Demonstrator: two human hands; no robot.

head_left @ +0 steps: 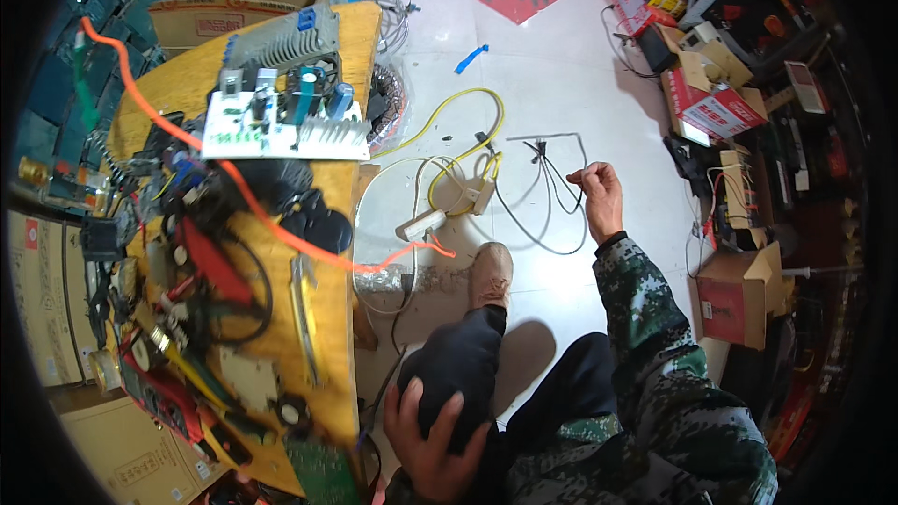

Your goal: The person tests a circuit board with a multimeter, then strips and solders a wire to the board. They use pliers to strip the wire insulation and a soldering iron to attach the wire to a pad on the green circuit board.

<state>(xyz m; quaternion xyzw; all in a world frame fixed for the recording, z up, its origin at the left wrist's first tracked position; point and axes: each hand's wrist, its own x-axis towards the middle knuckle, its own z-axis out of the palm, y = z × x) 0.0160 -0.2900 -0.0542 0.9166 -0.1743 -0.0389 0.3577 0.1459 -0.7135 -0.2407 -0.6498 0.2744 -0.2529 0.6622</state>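
Note:
My right hand (601, 198) hangs over the floor to the right of my shoe, its fingertips pinched on a thin black cable (552, 251). The cable loops below the hand, and part of it is gathered near a small dark bundle (540, 150). My left hand (432, 441) rests on my bent knee with the fingers spread, holding nothing. Left of the black cable, a yellow cable (503, 112) curls across the floor to a pale socket block (483, 196). A white power strip (420, 226) lies close by, with an orange cord running toward it.
The wooden bench (365, 28) on the left carries a circuit board with heat sinks (281, 131), pliers (178, 355) and tangled parts. An orange cord (253, 201) crosses it. Open cartons (739, 295) and a red-white box (716, 112) line the right side. A blue strip (471, 58) lies ahead.

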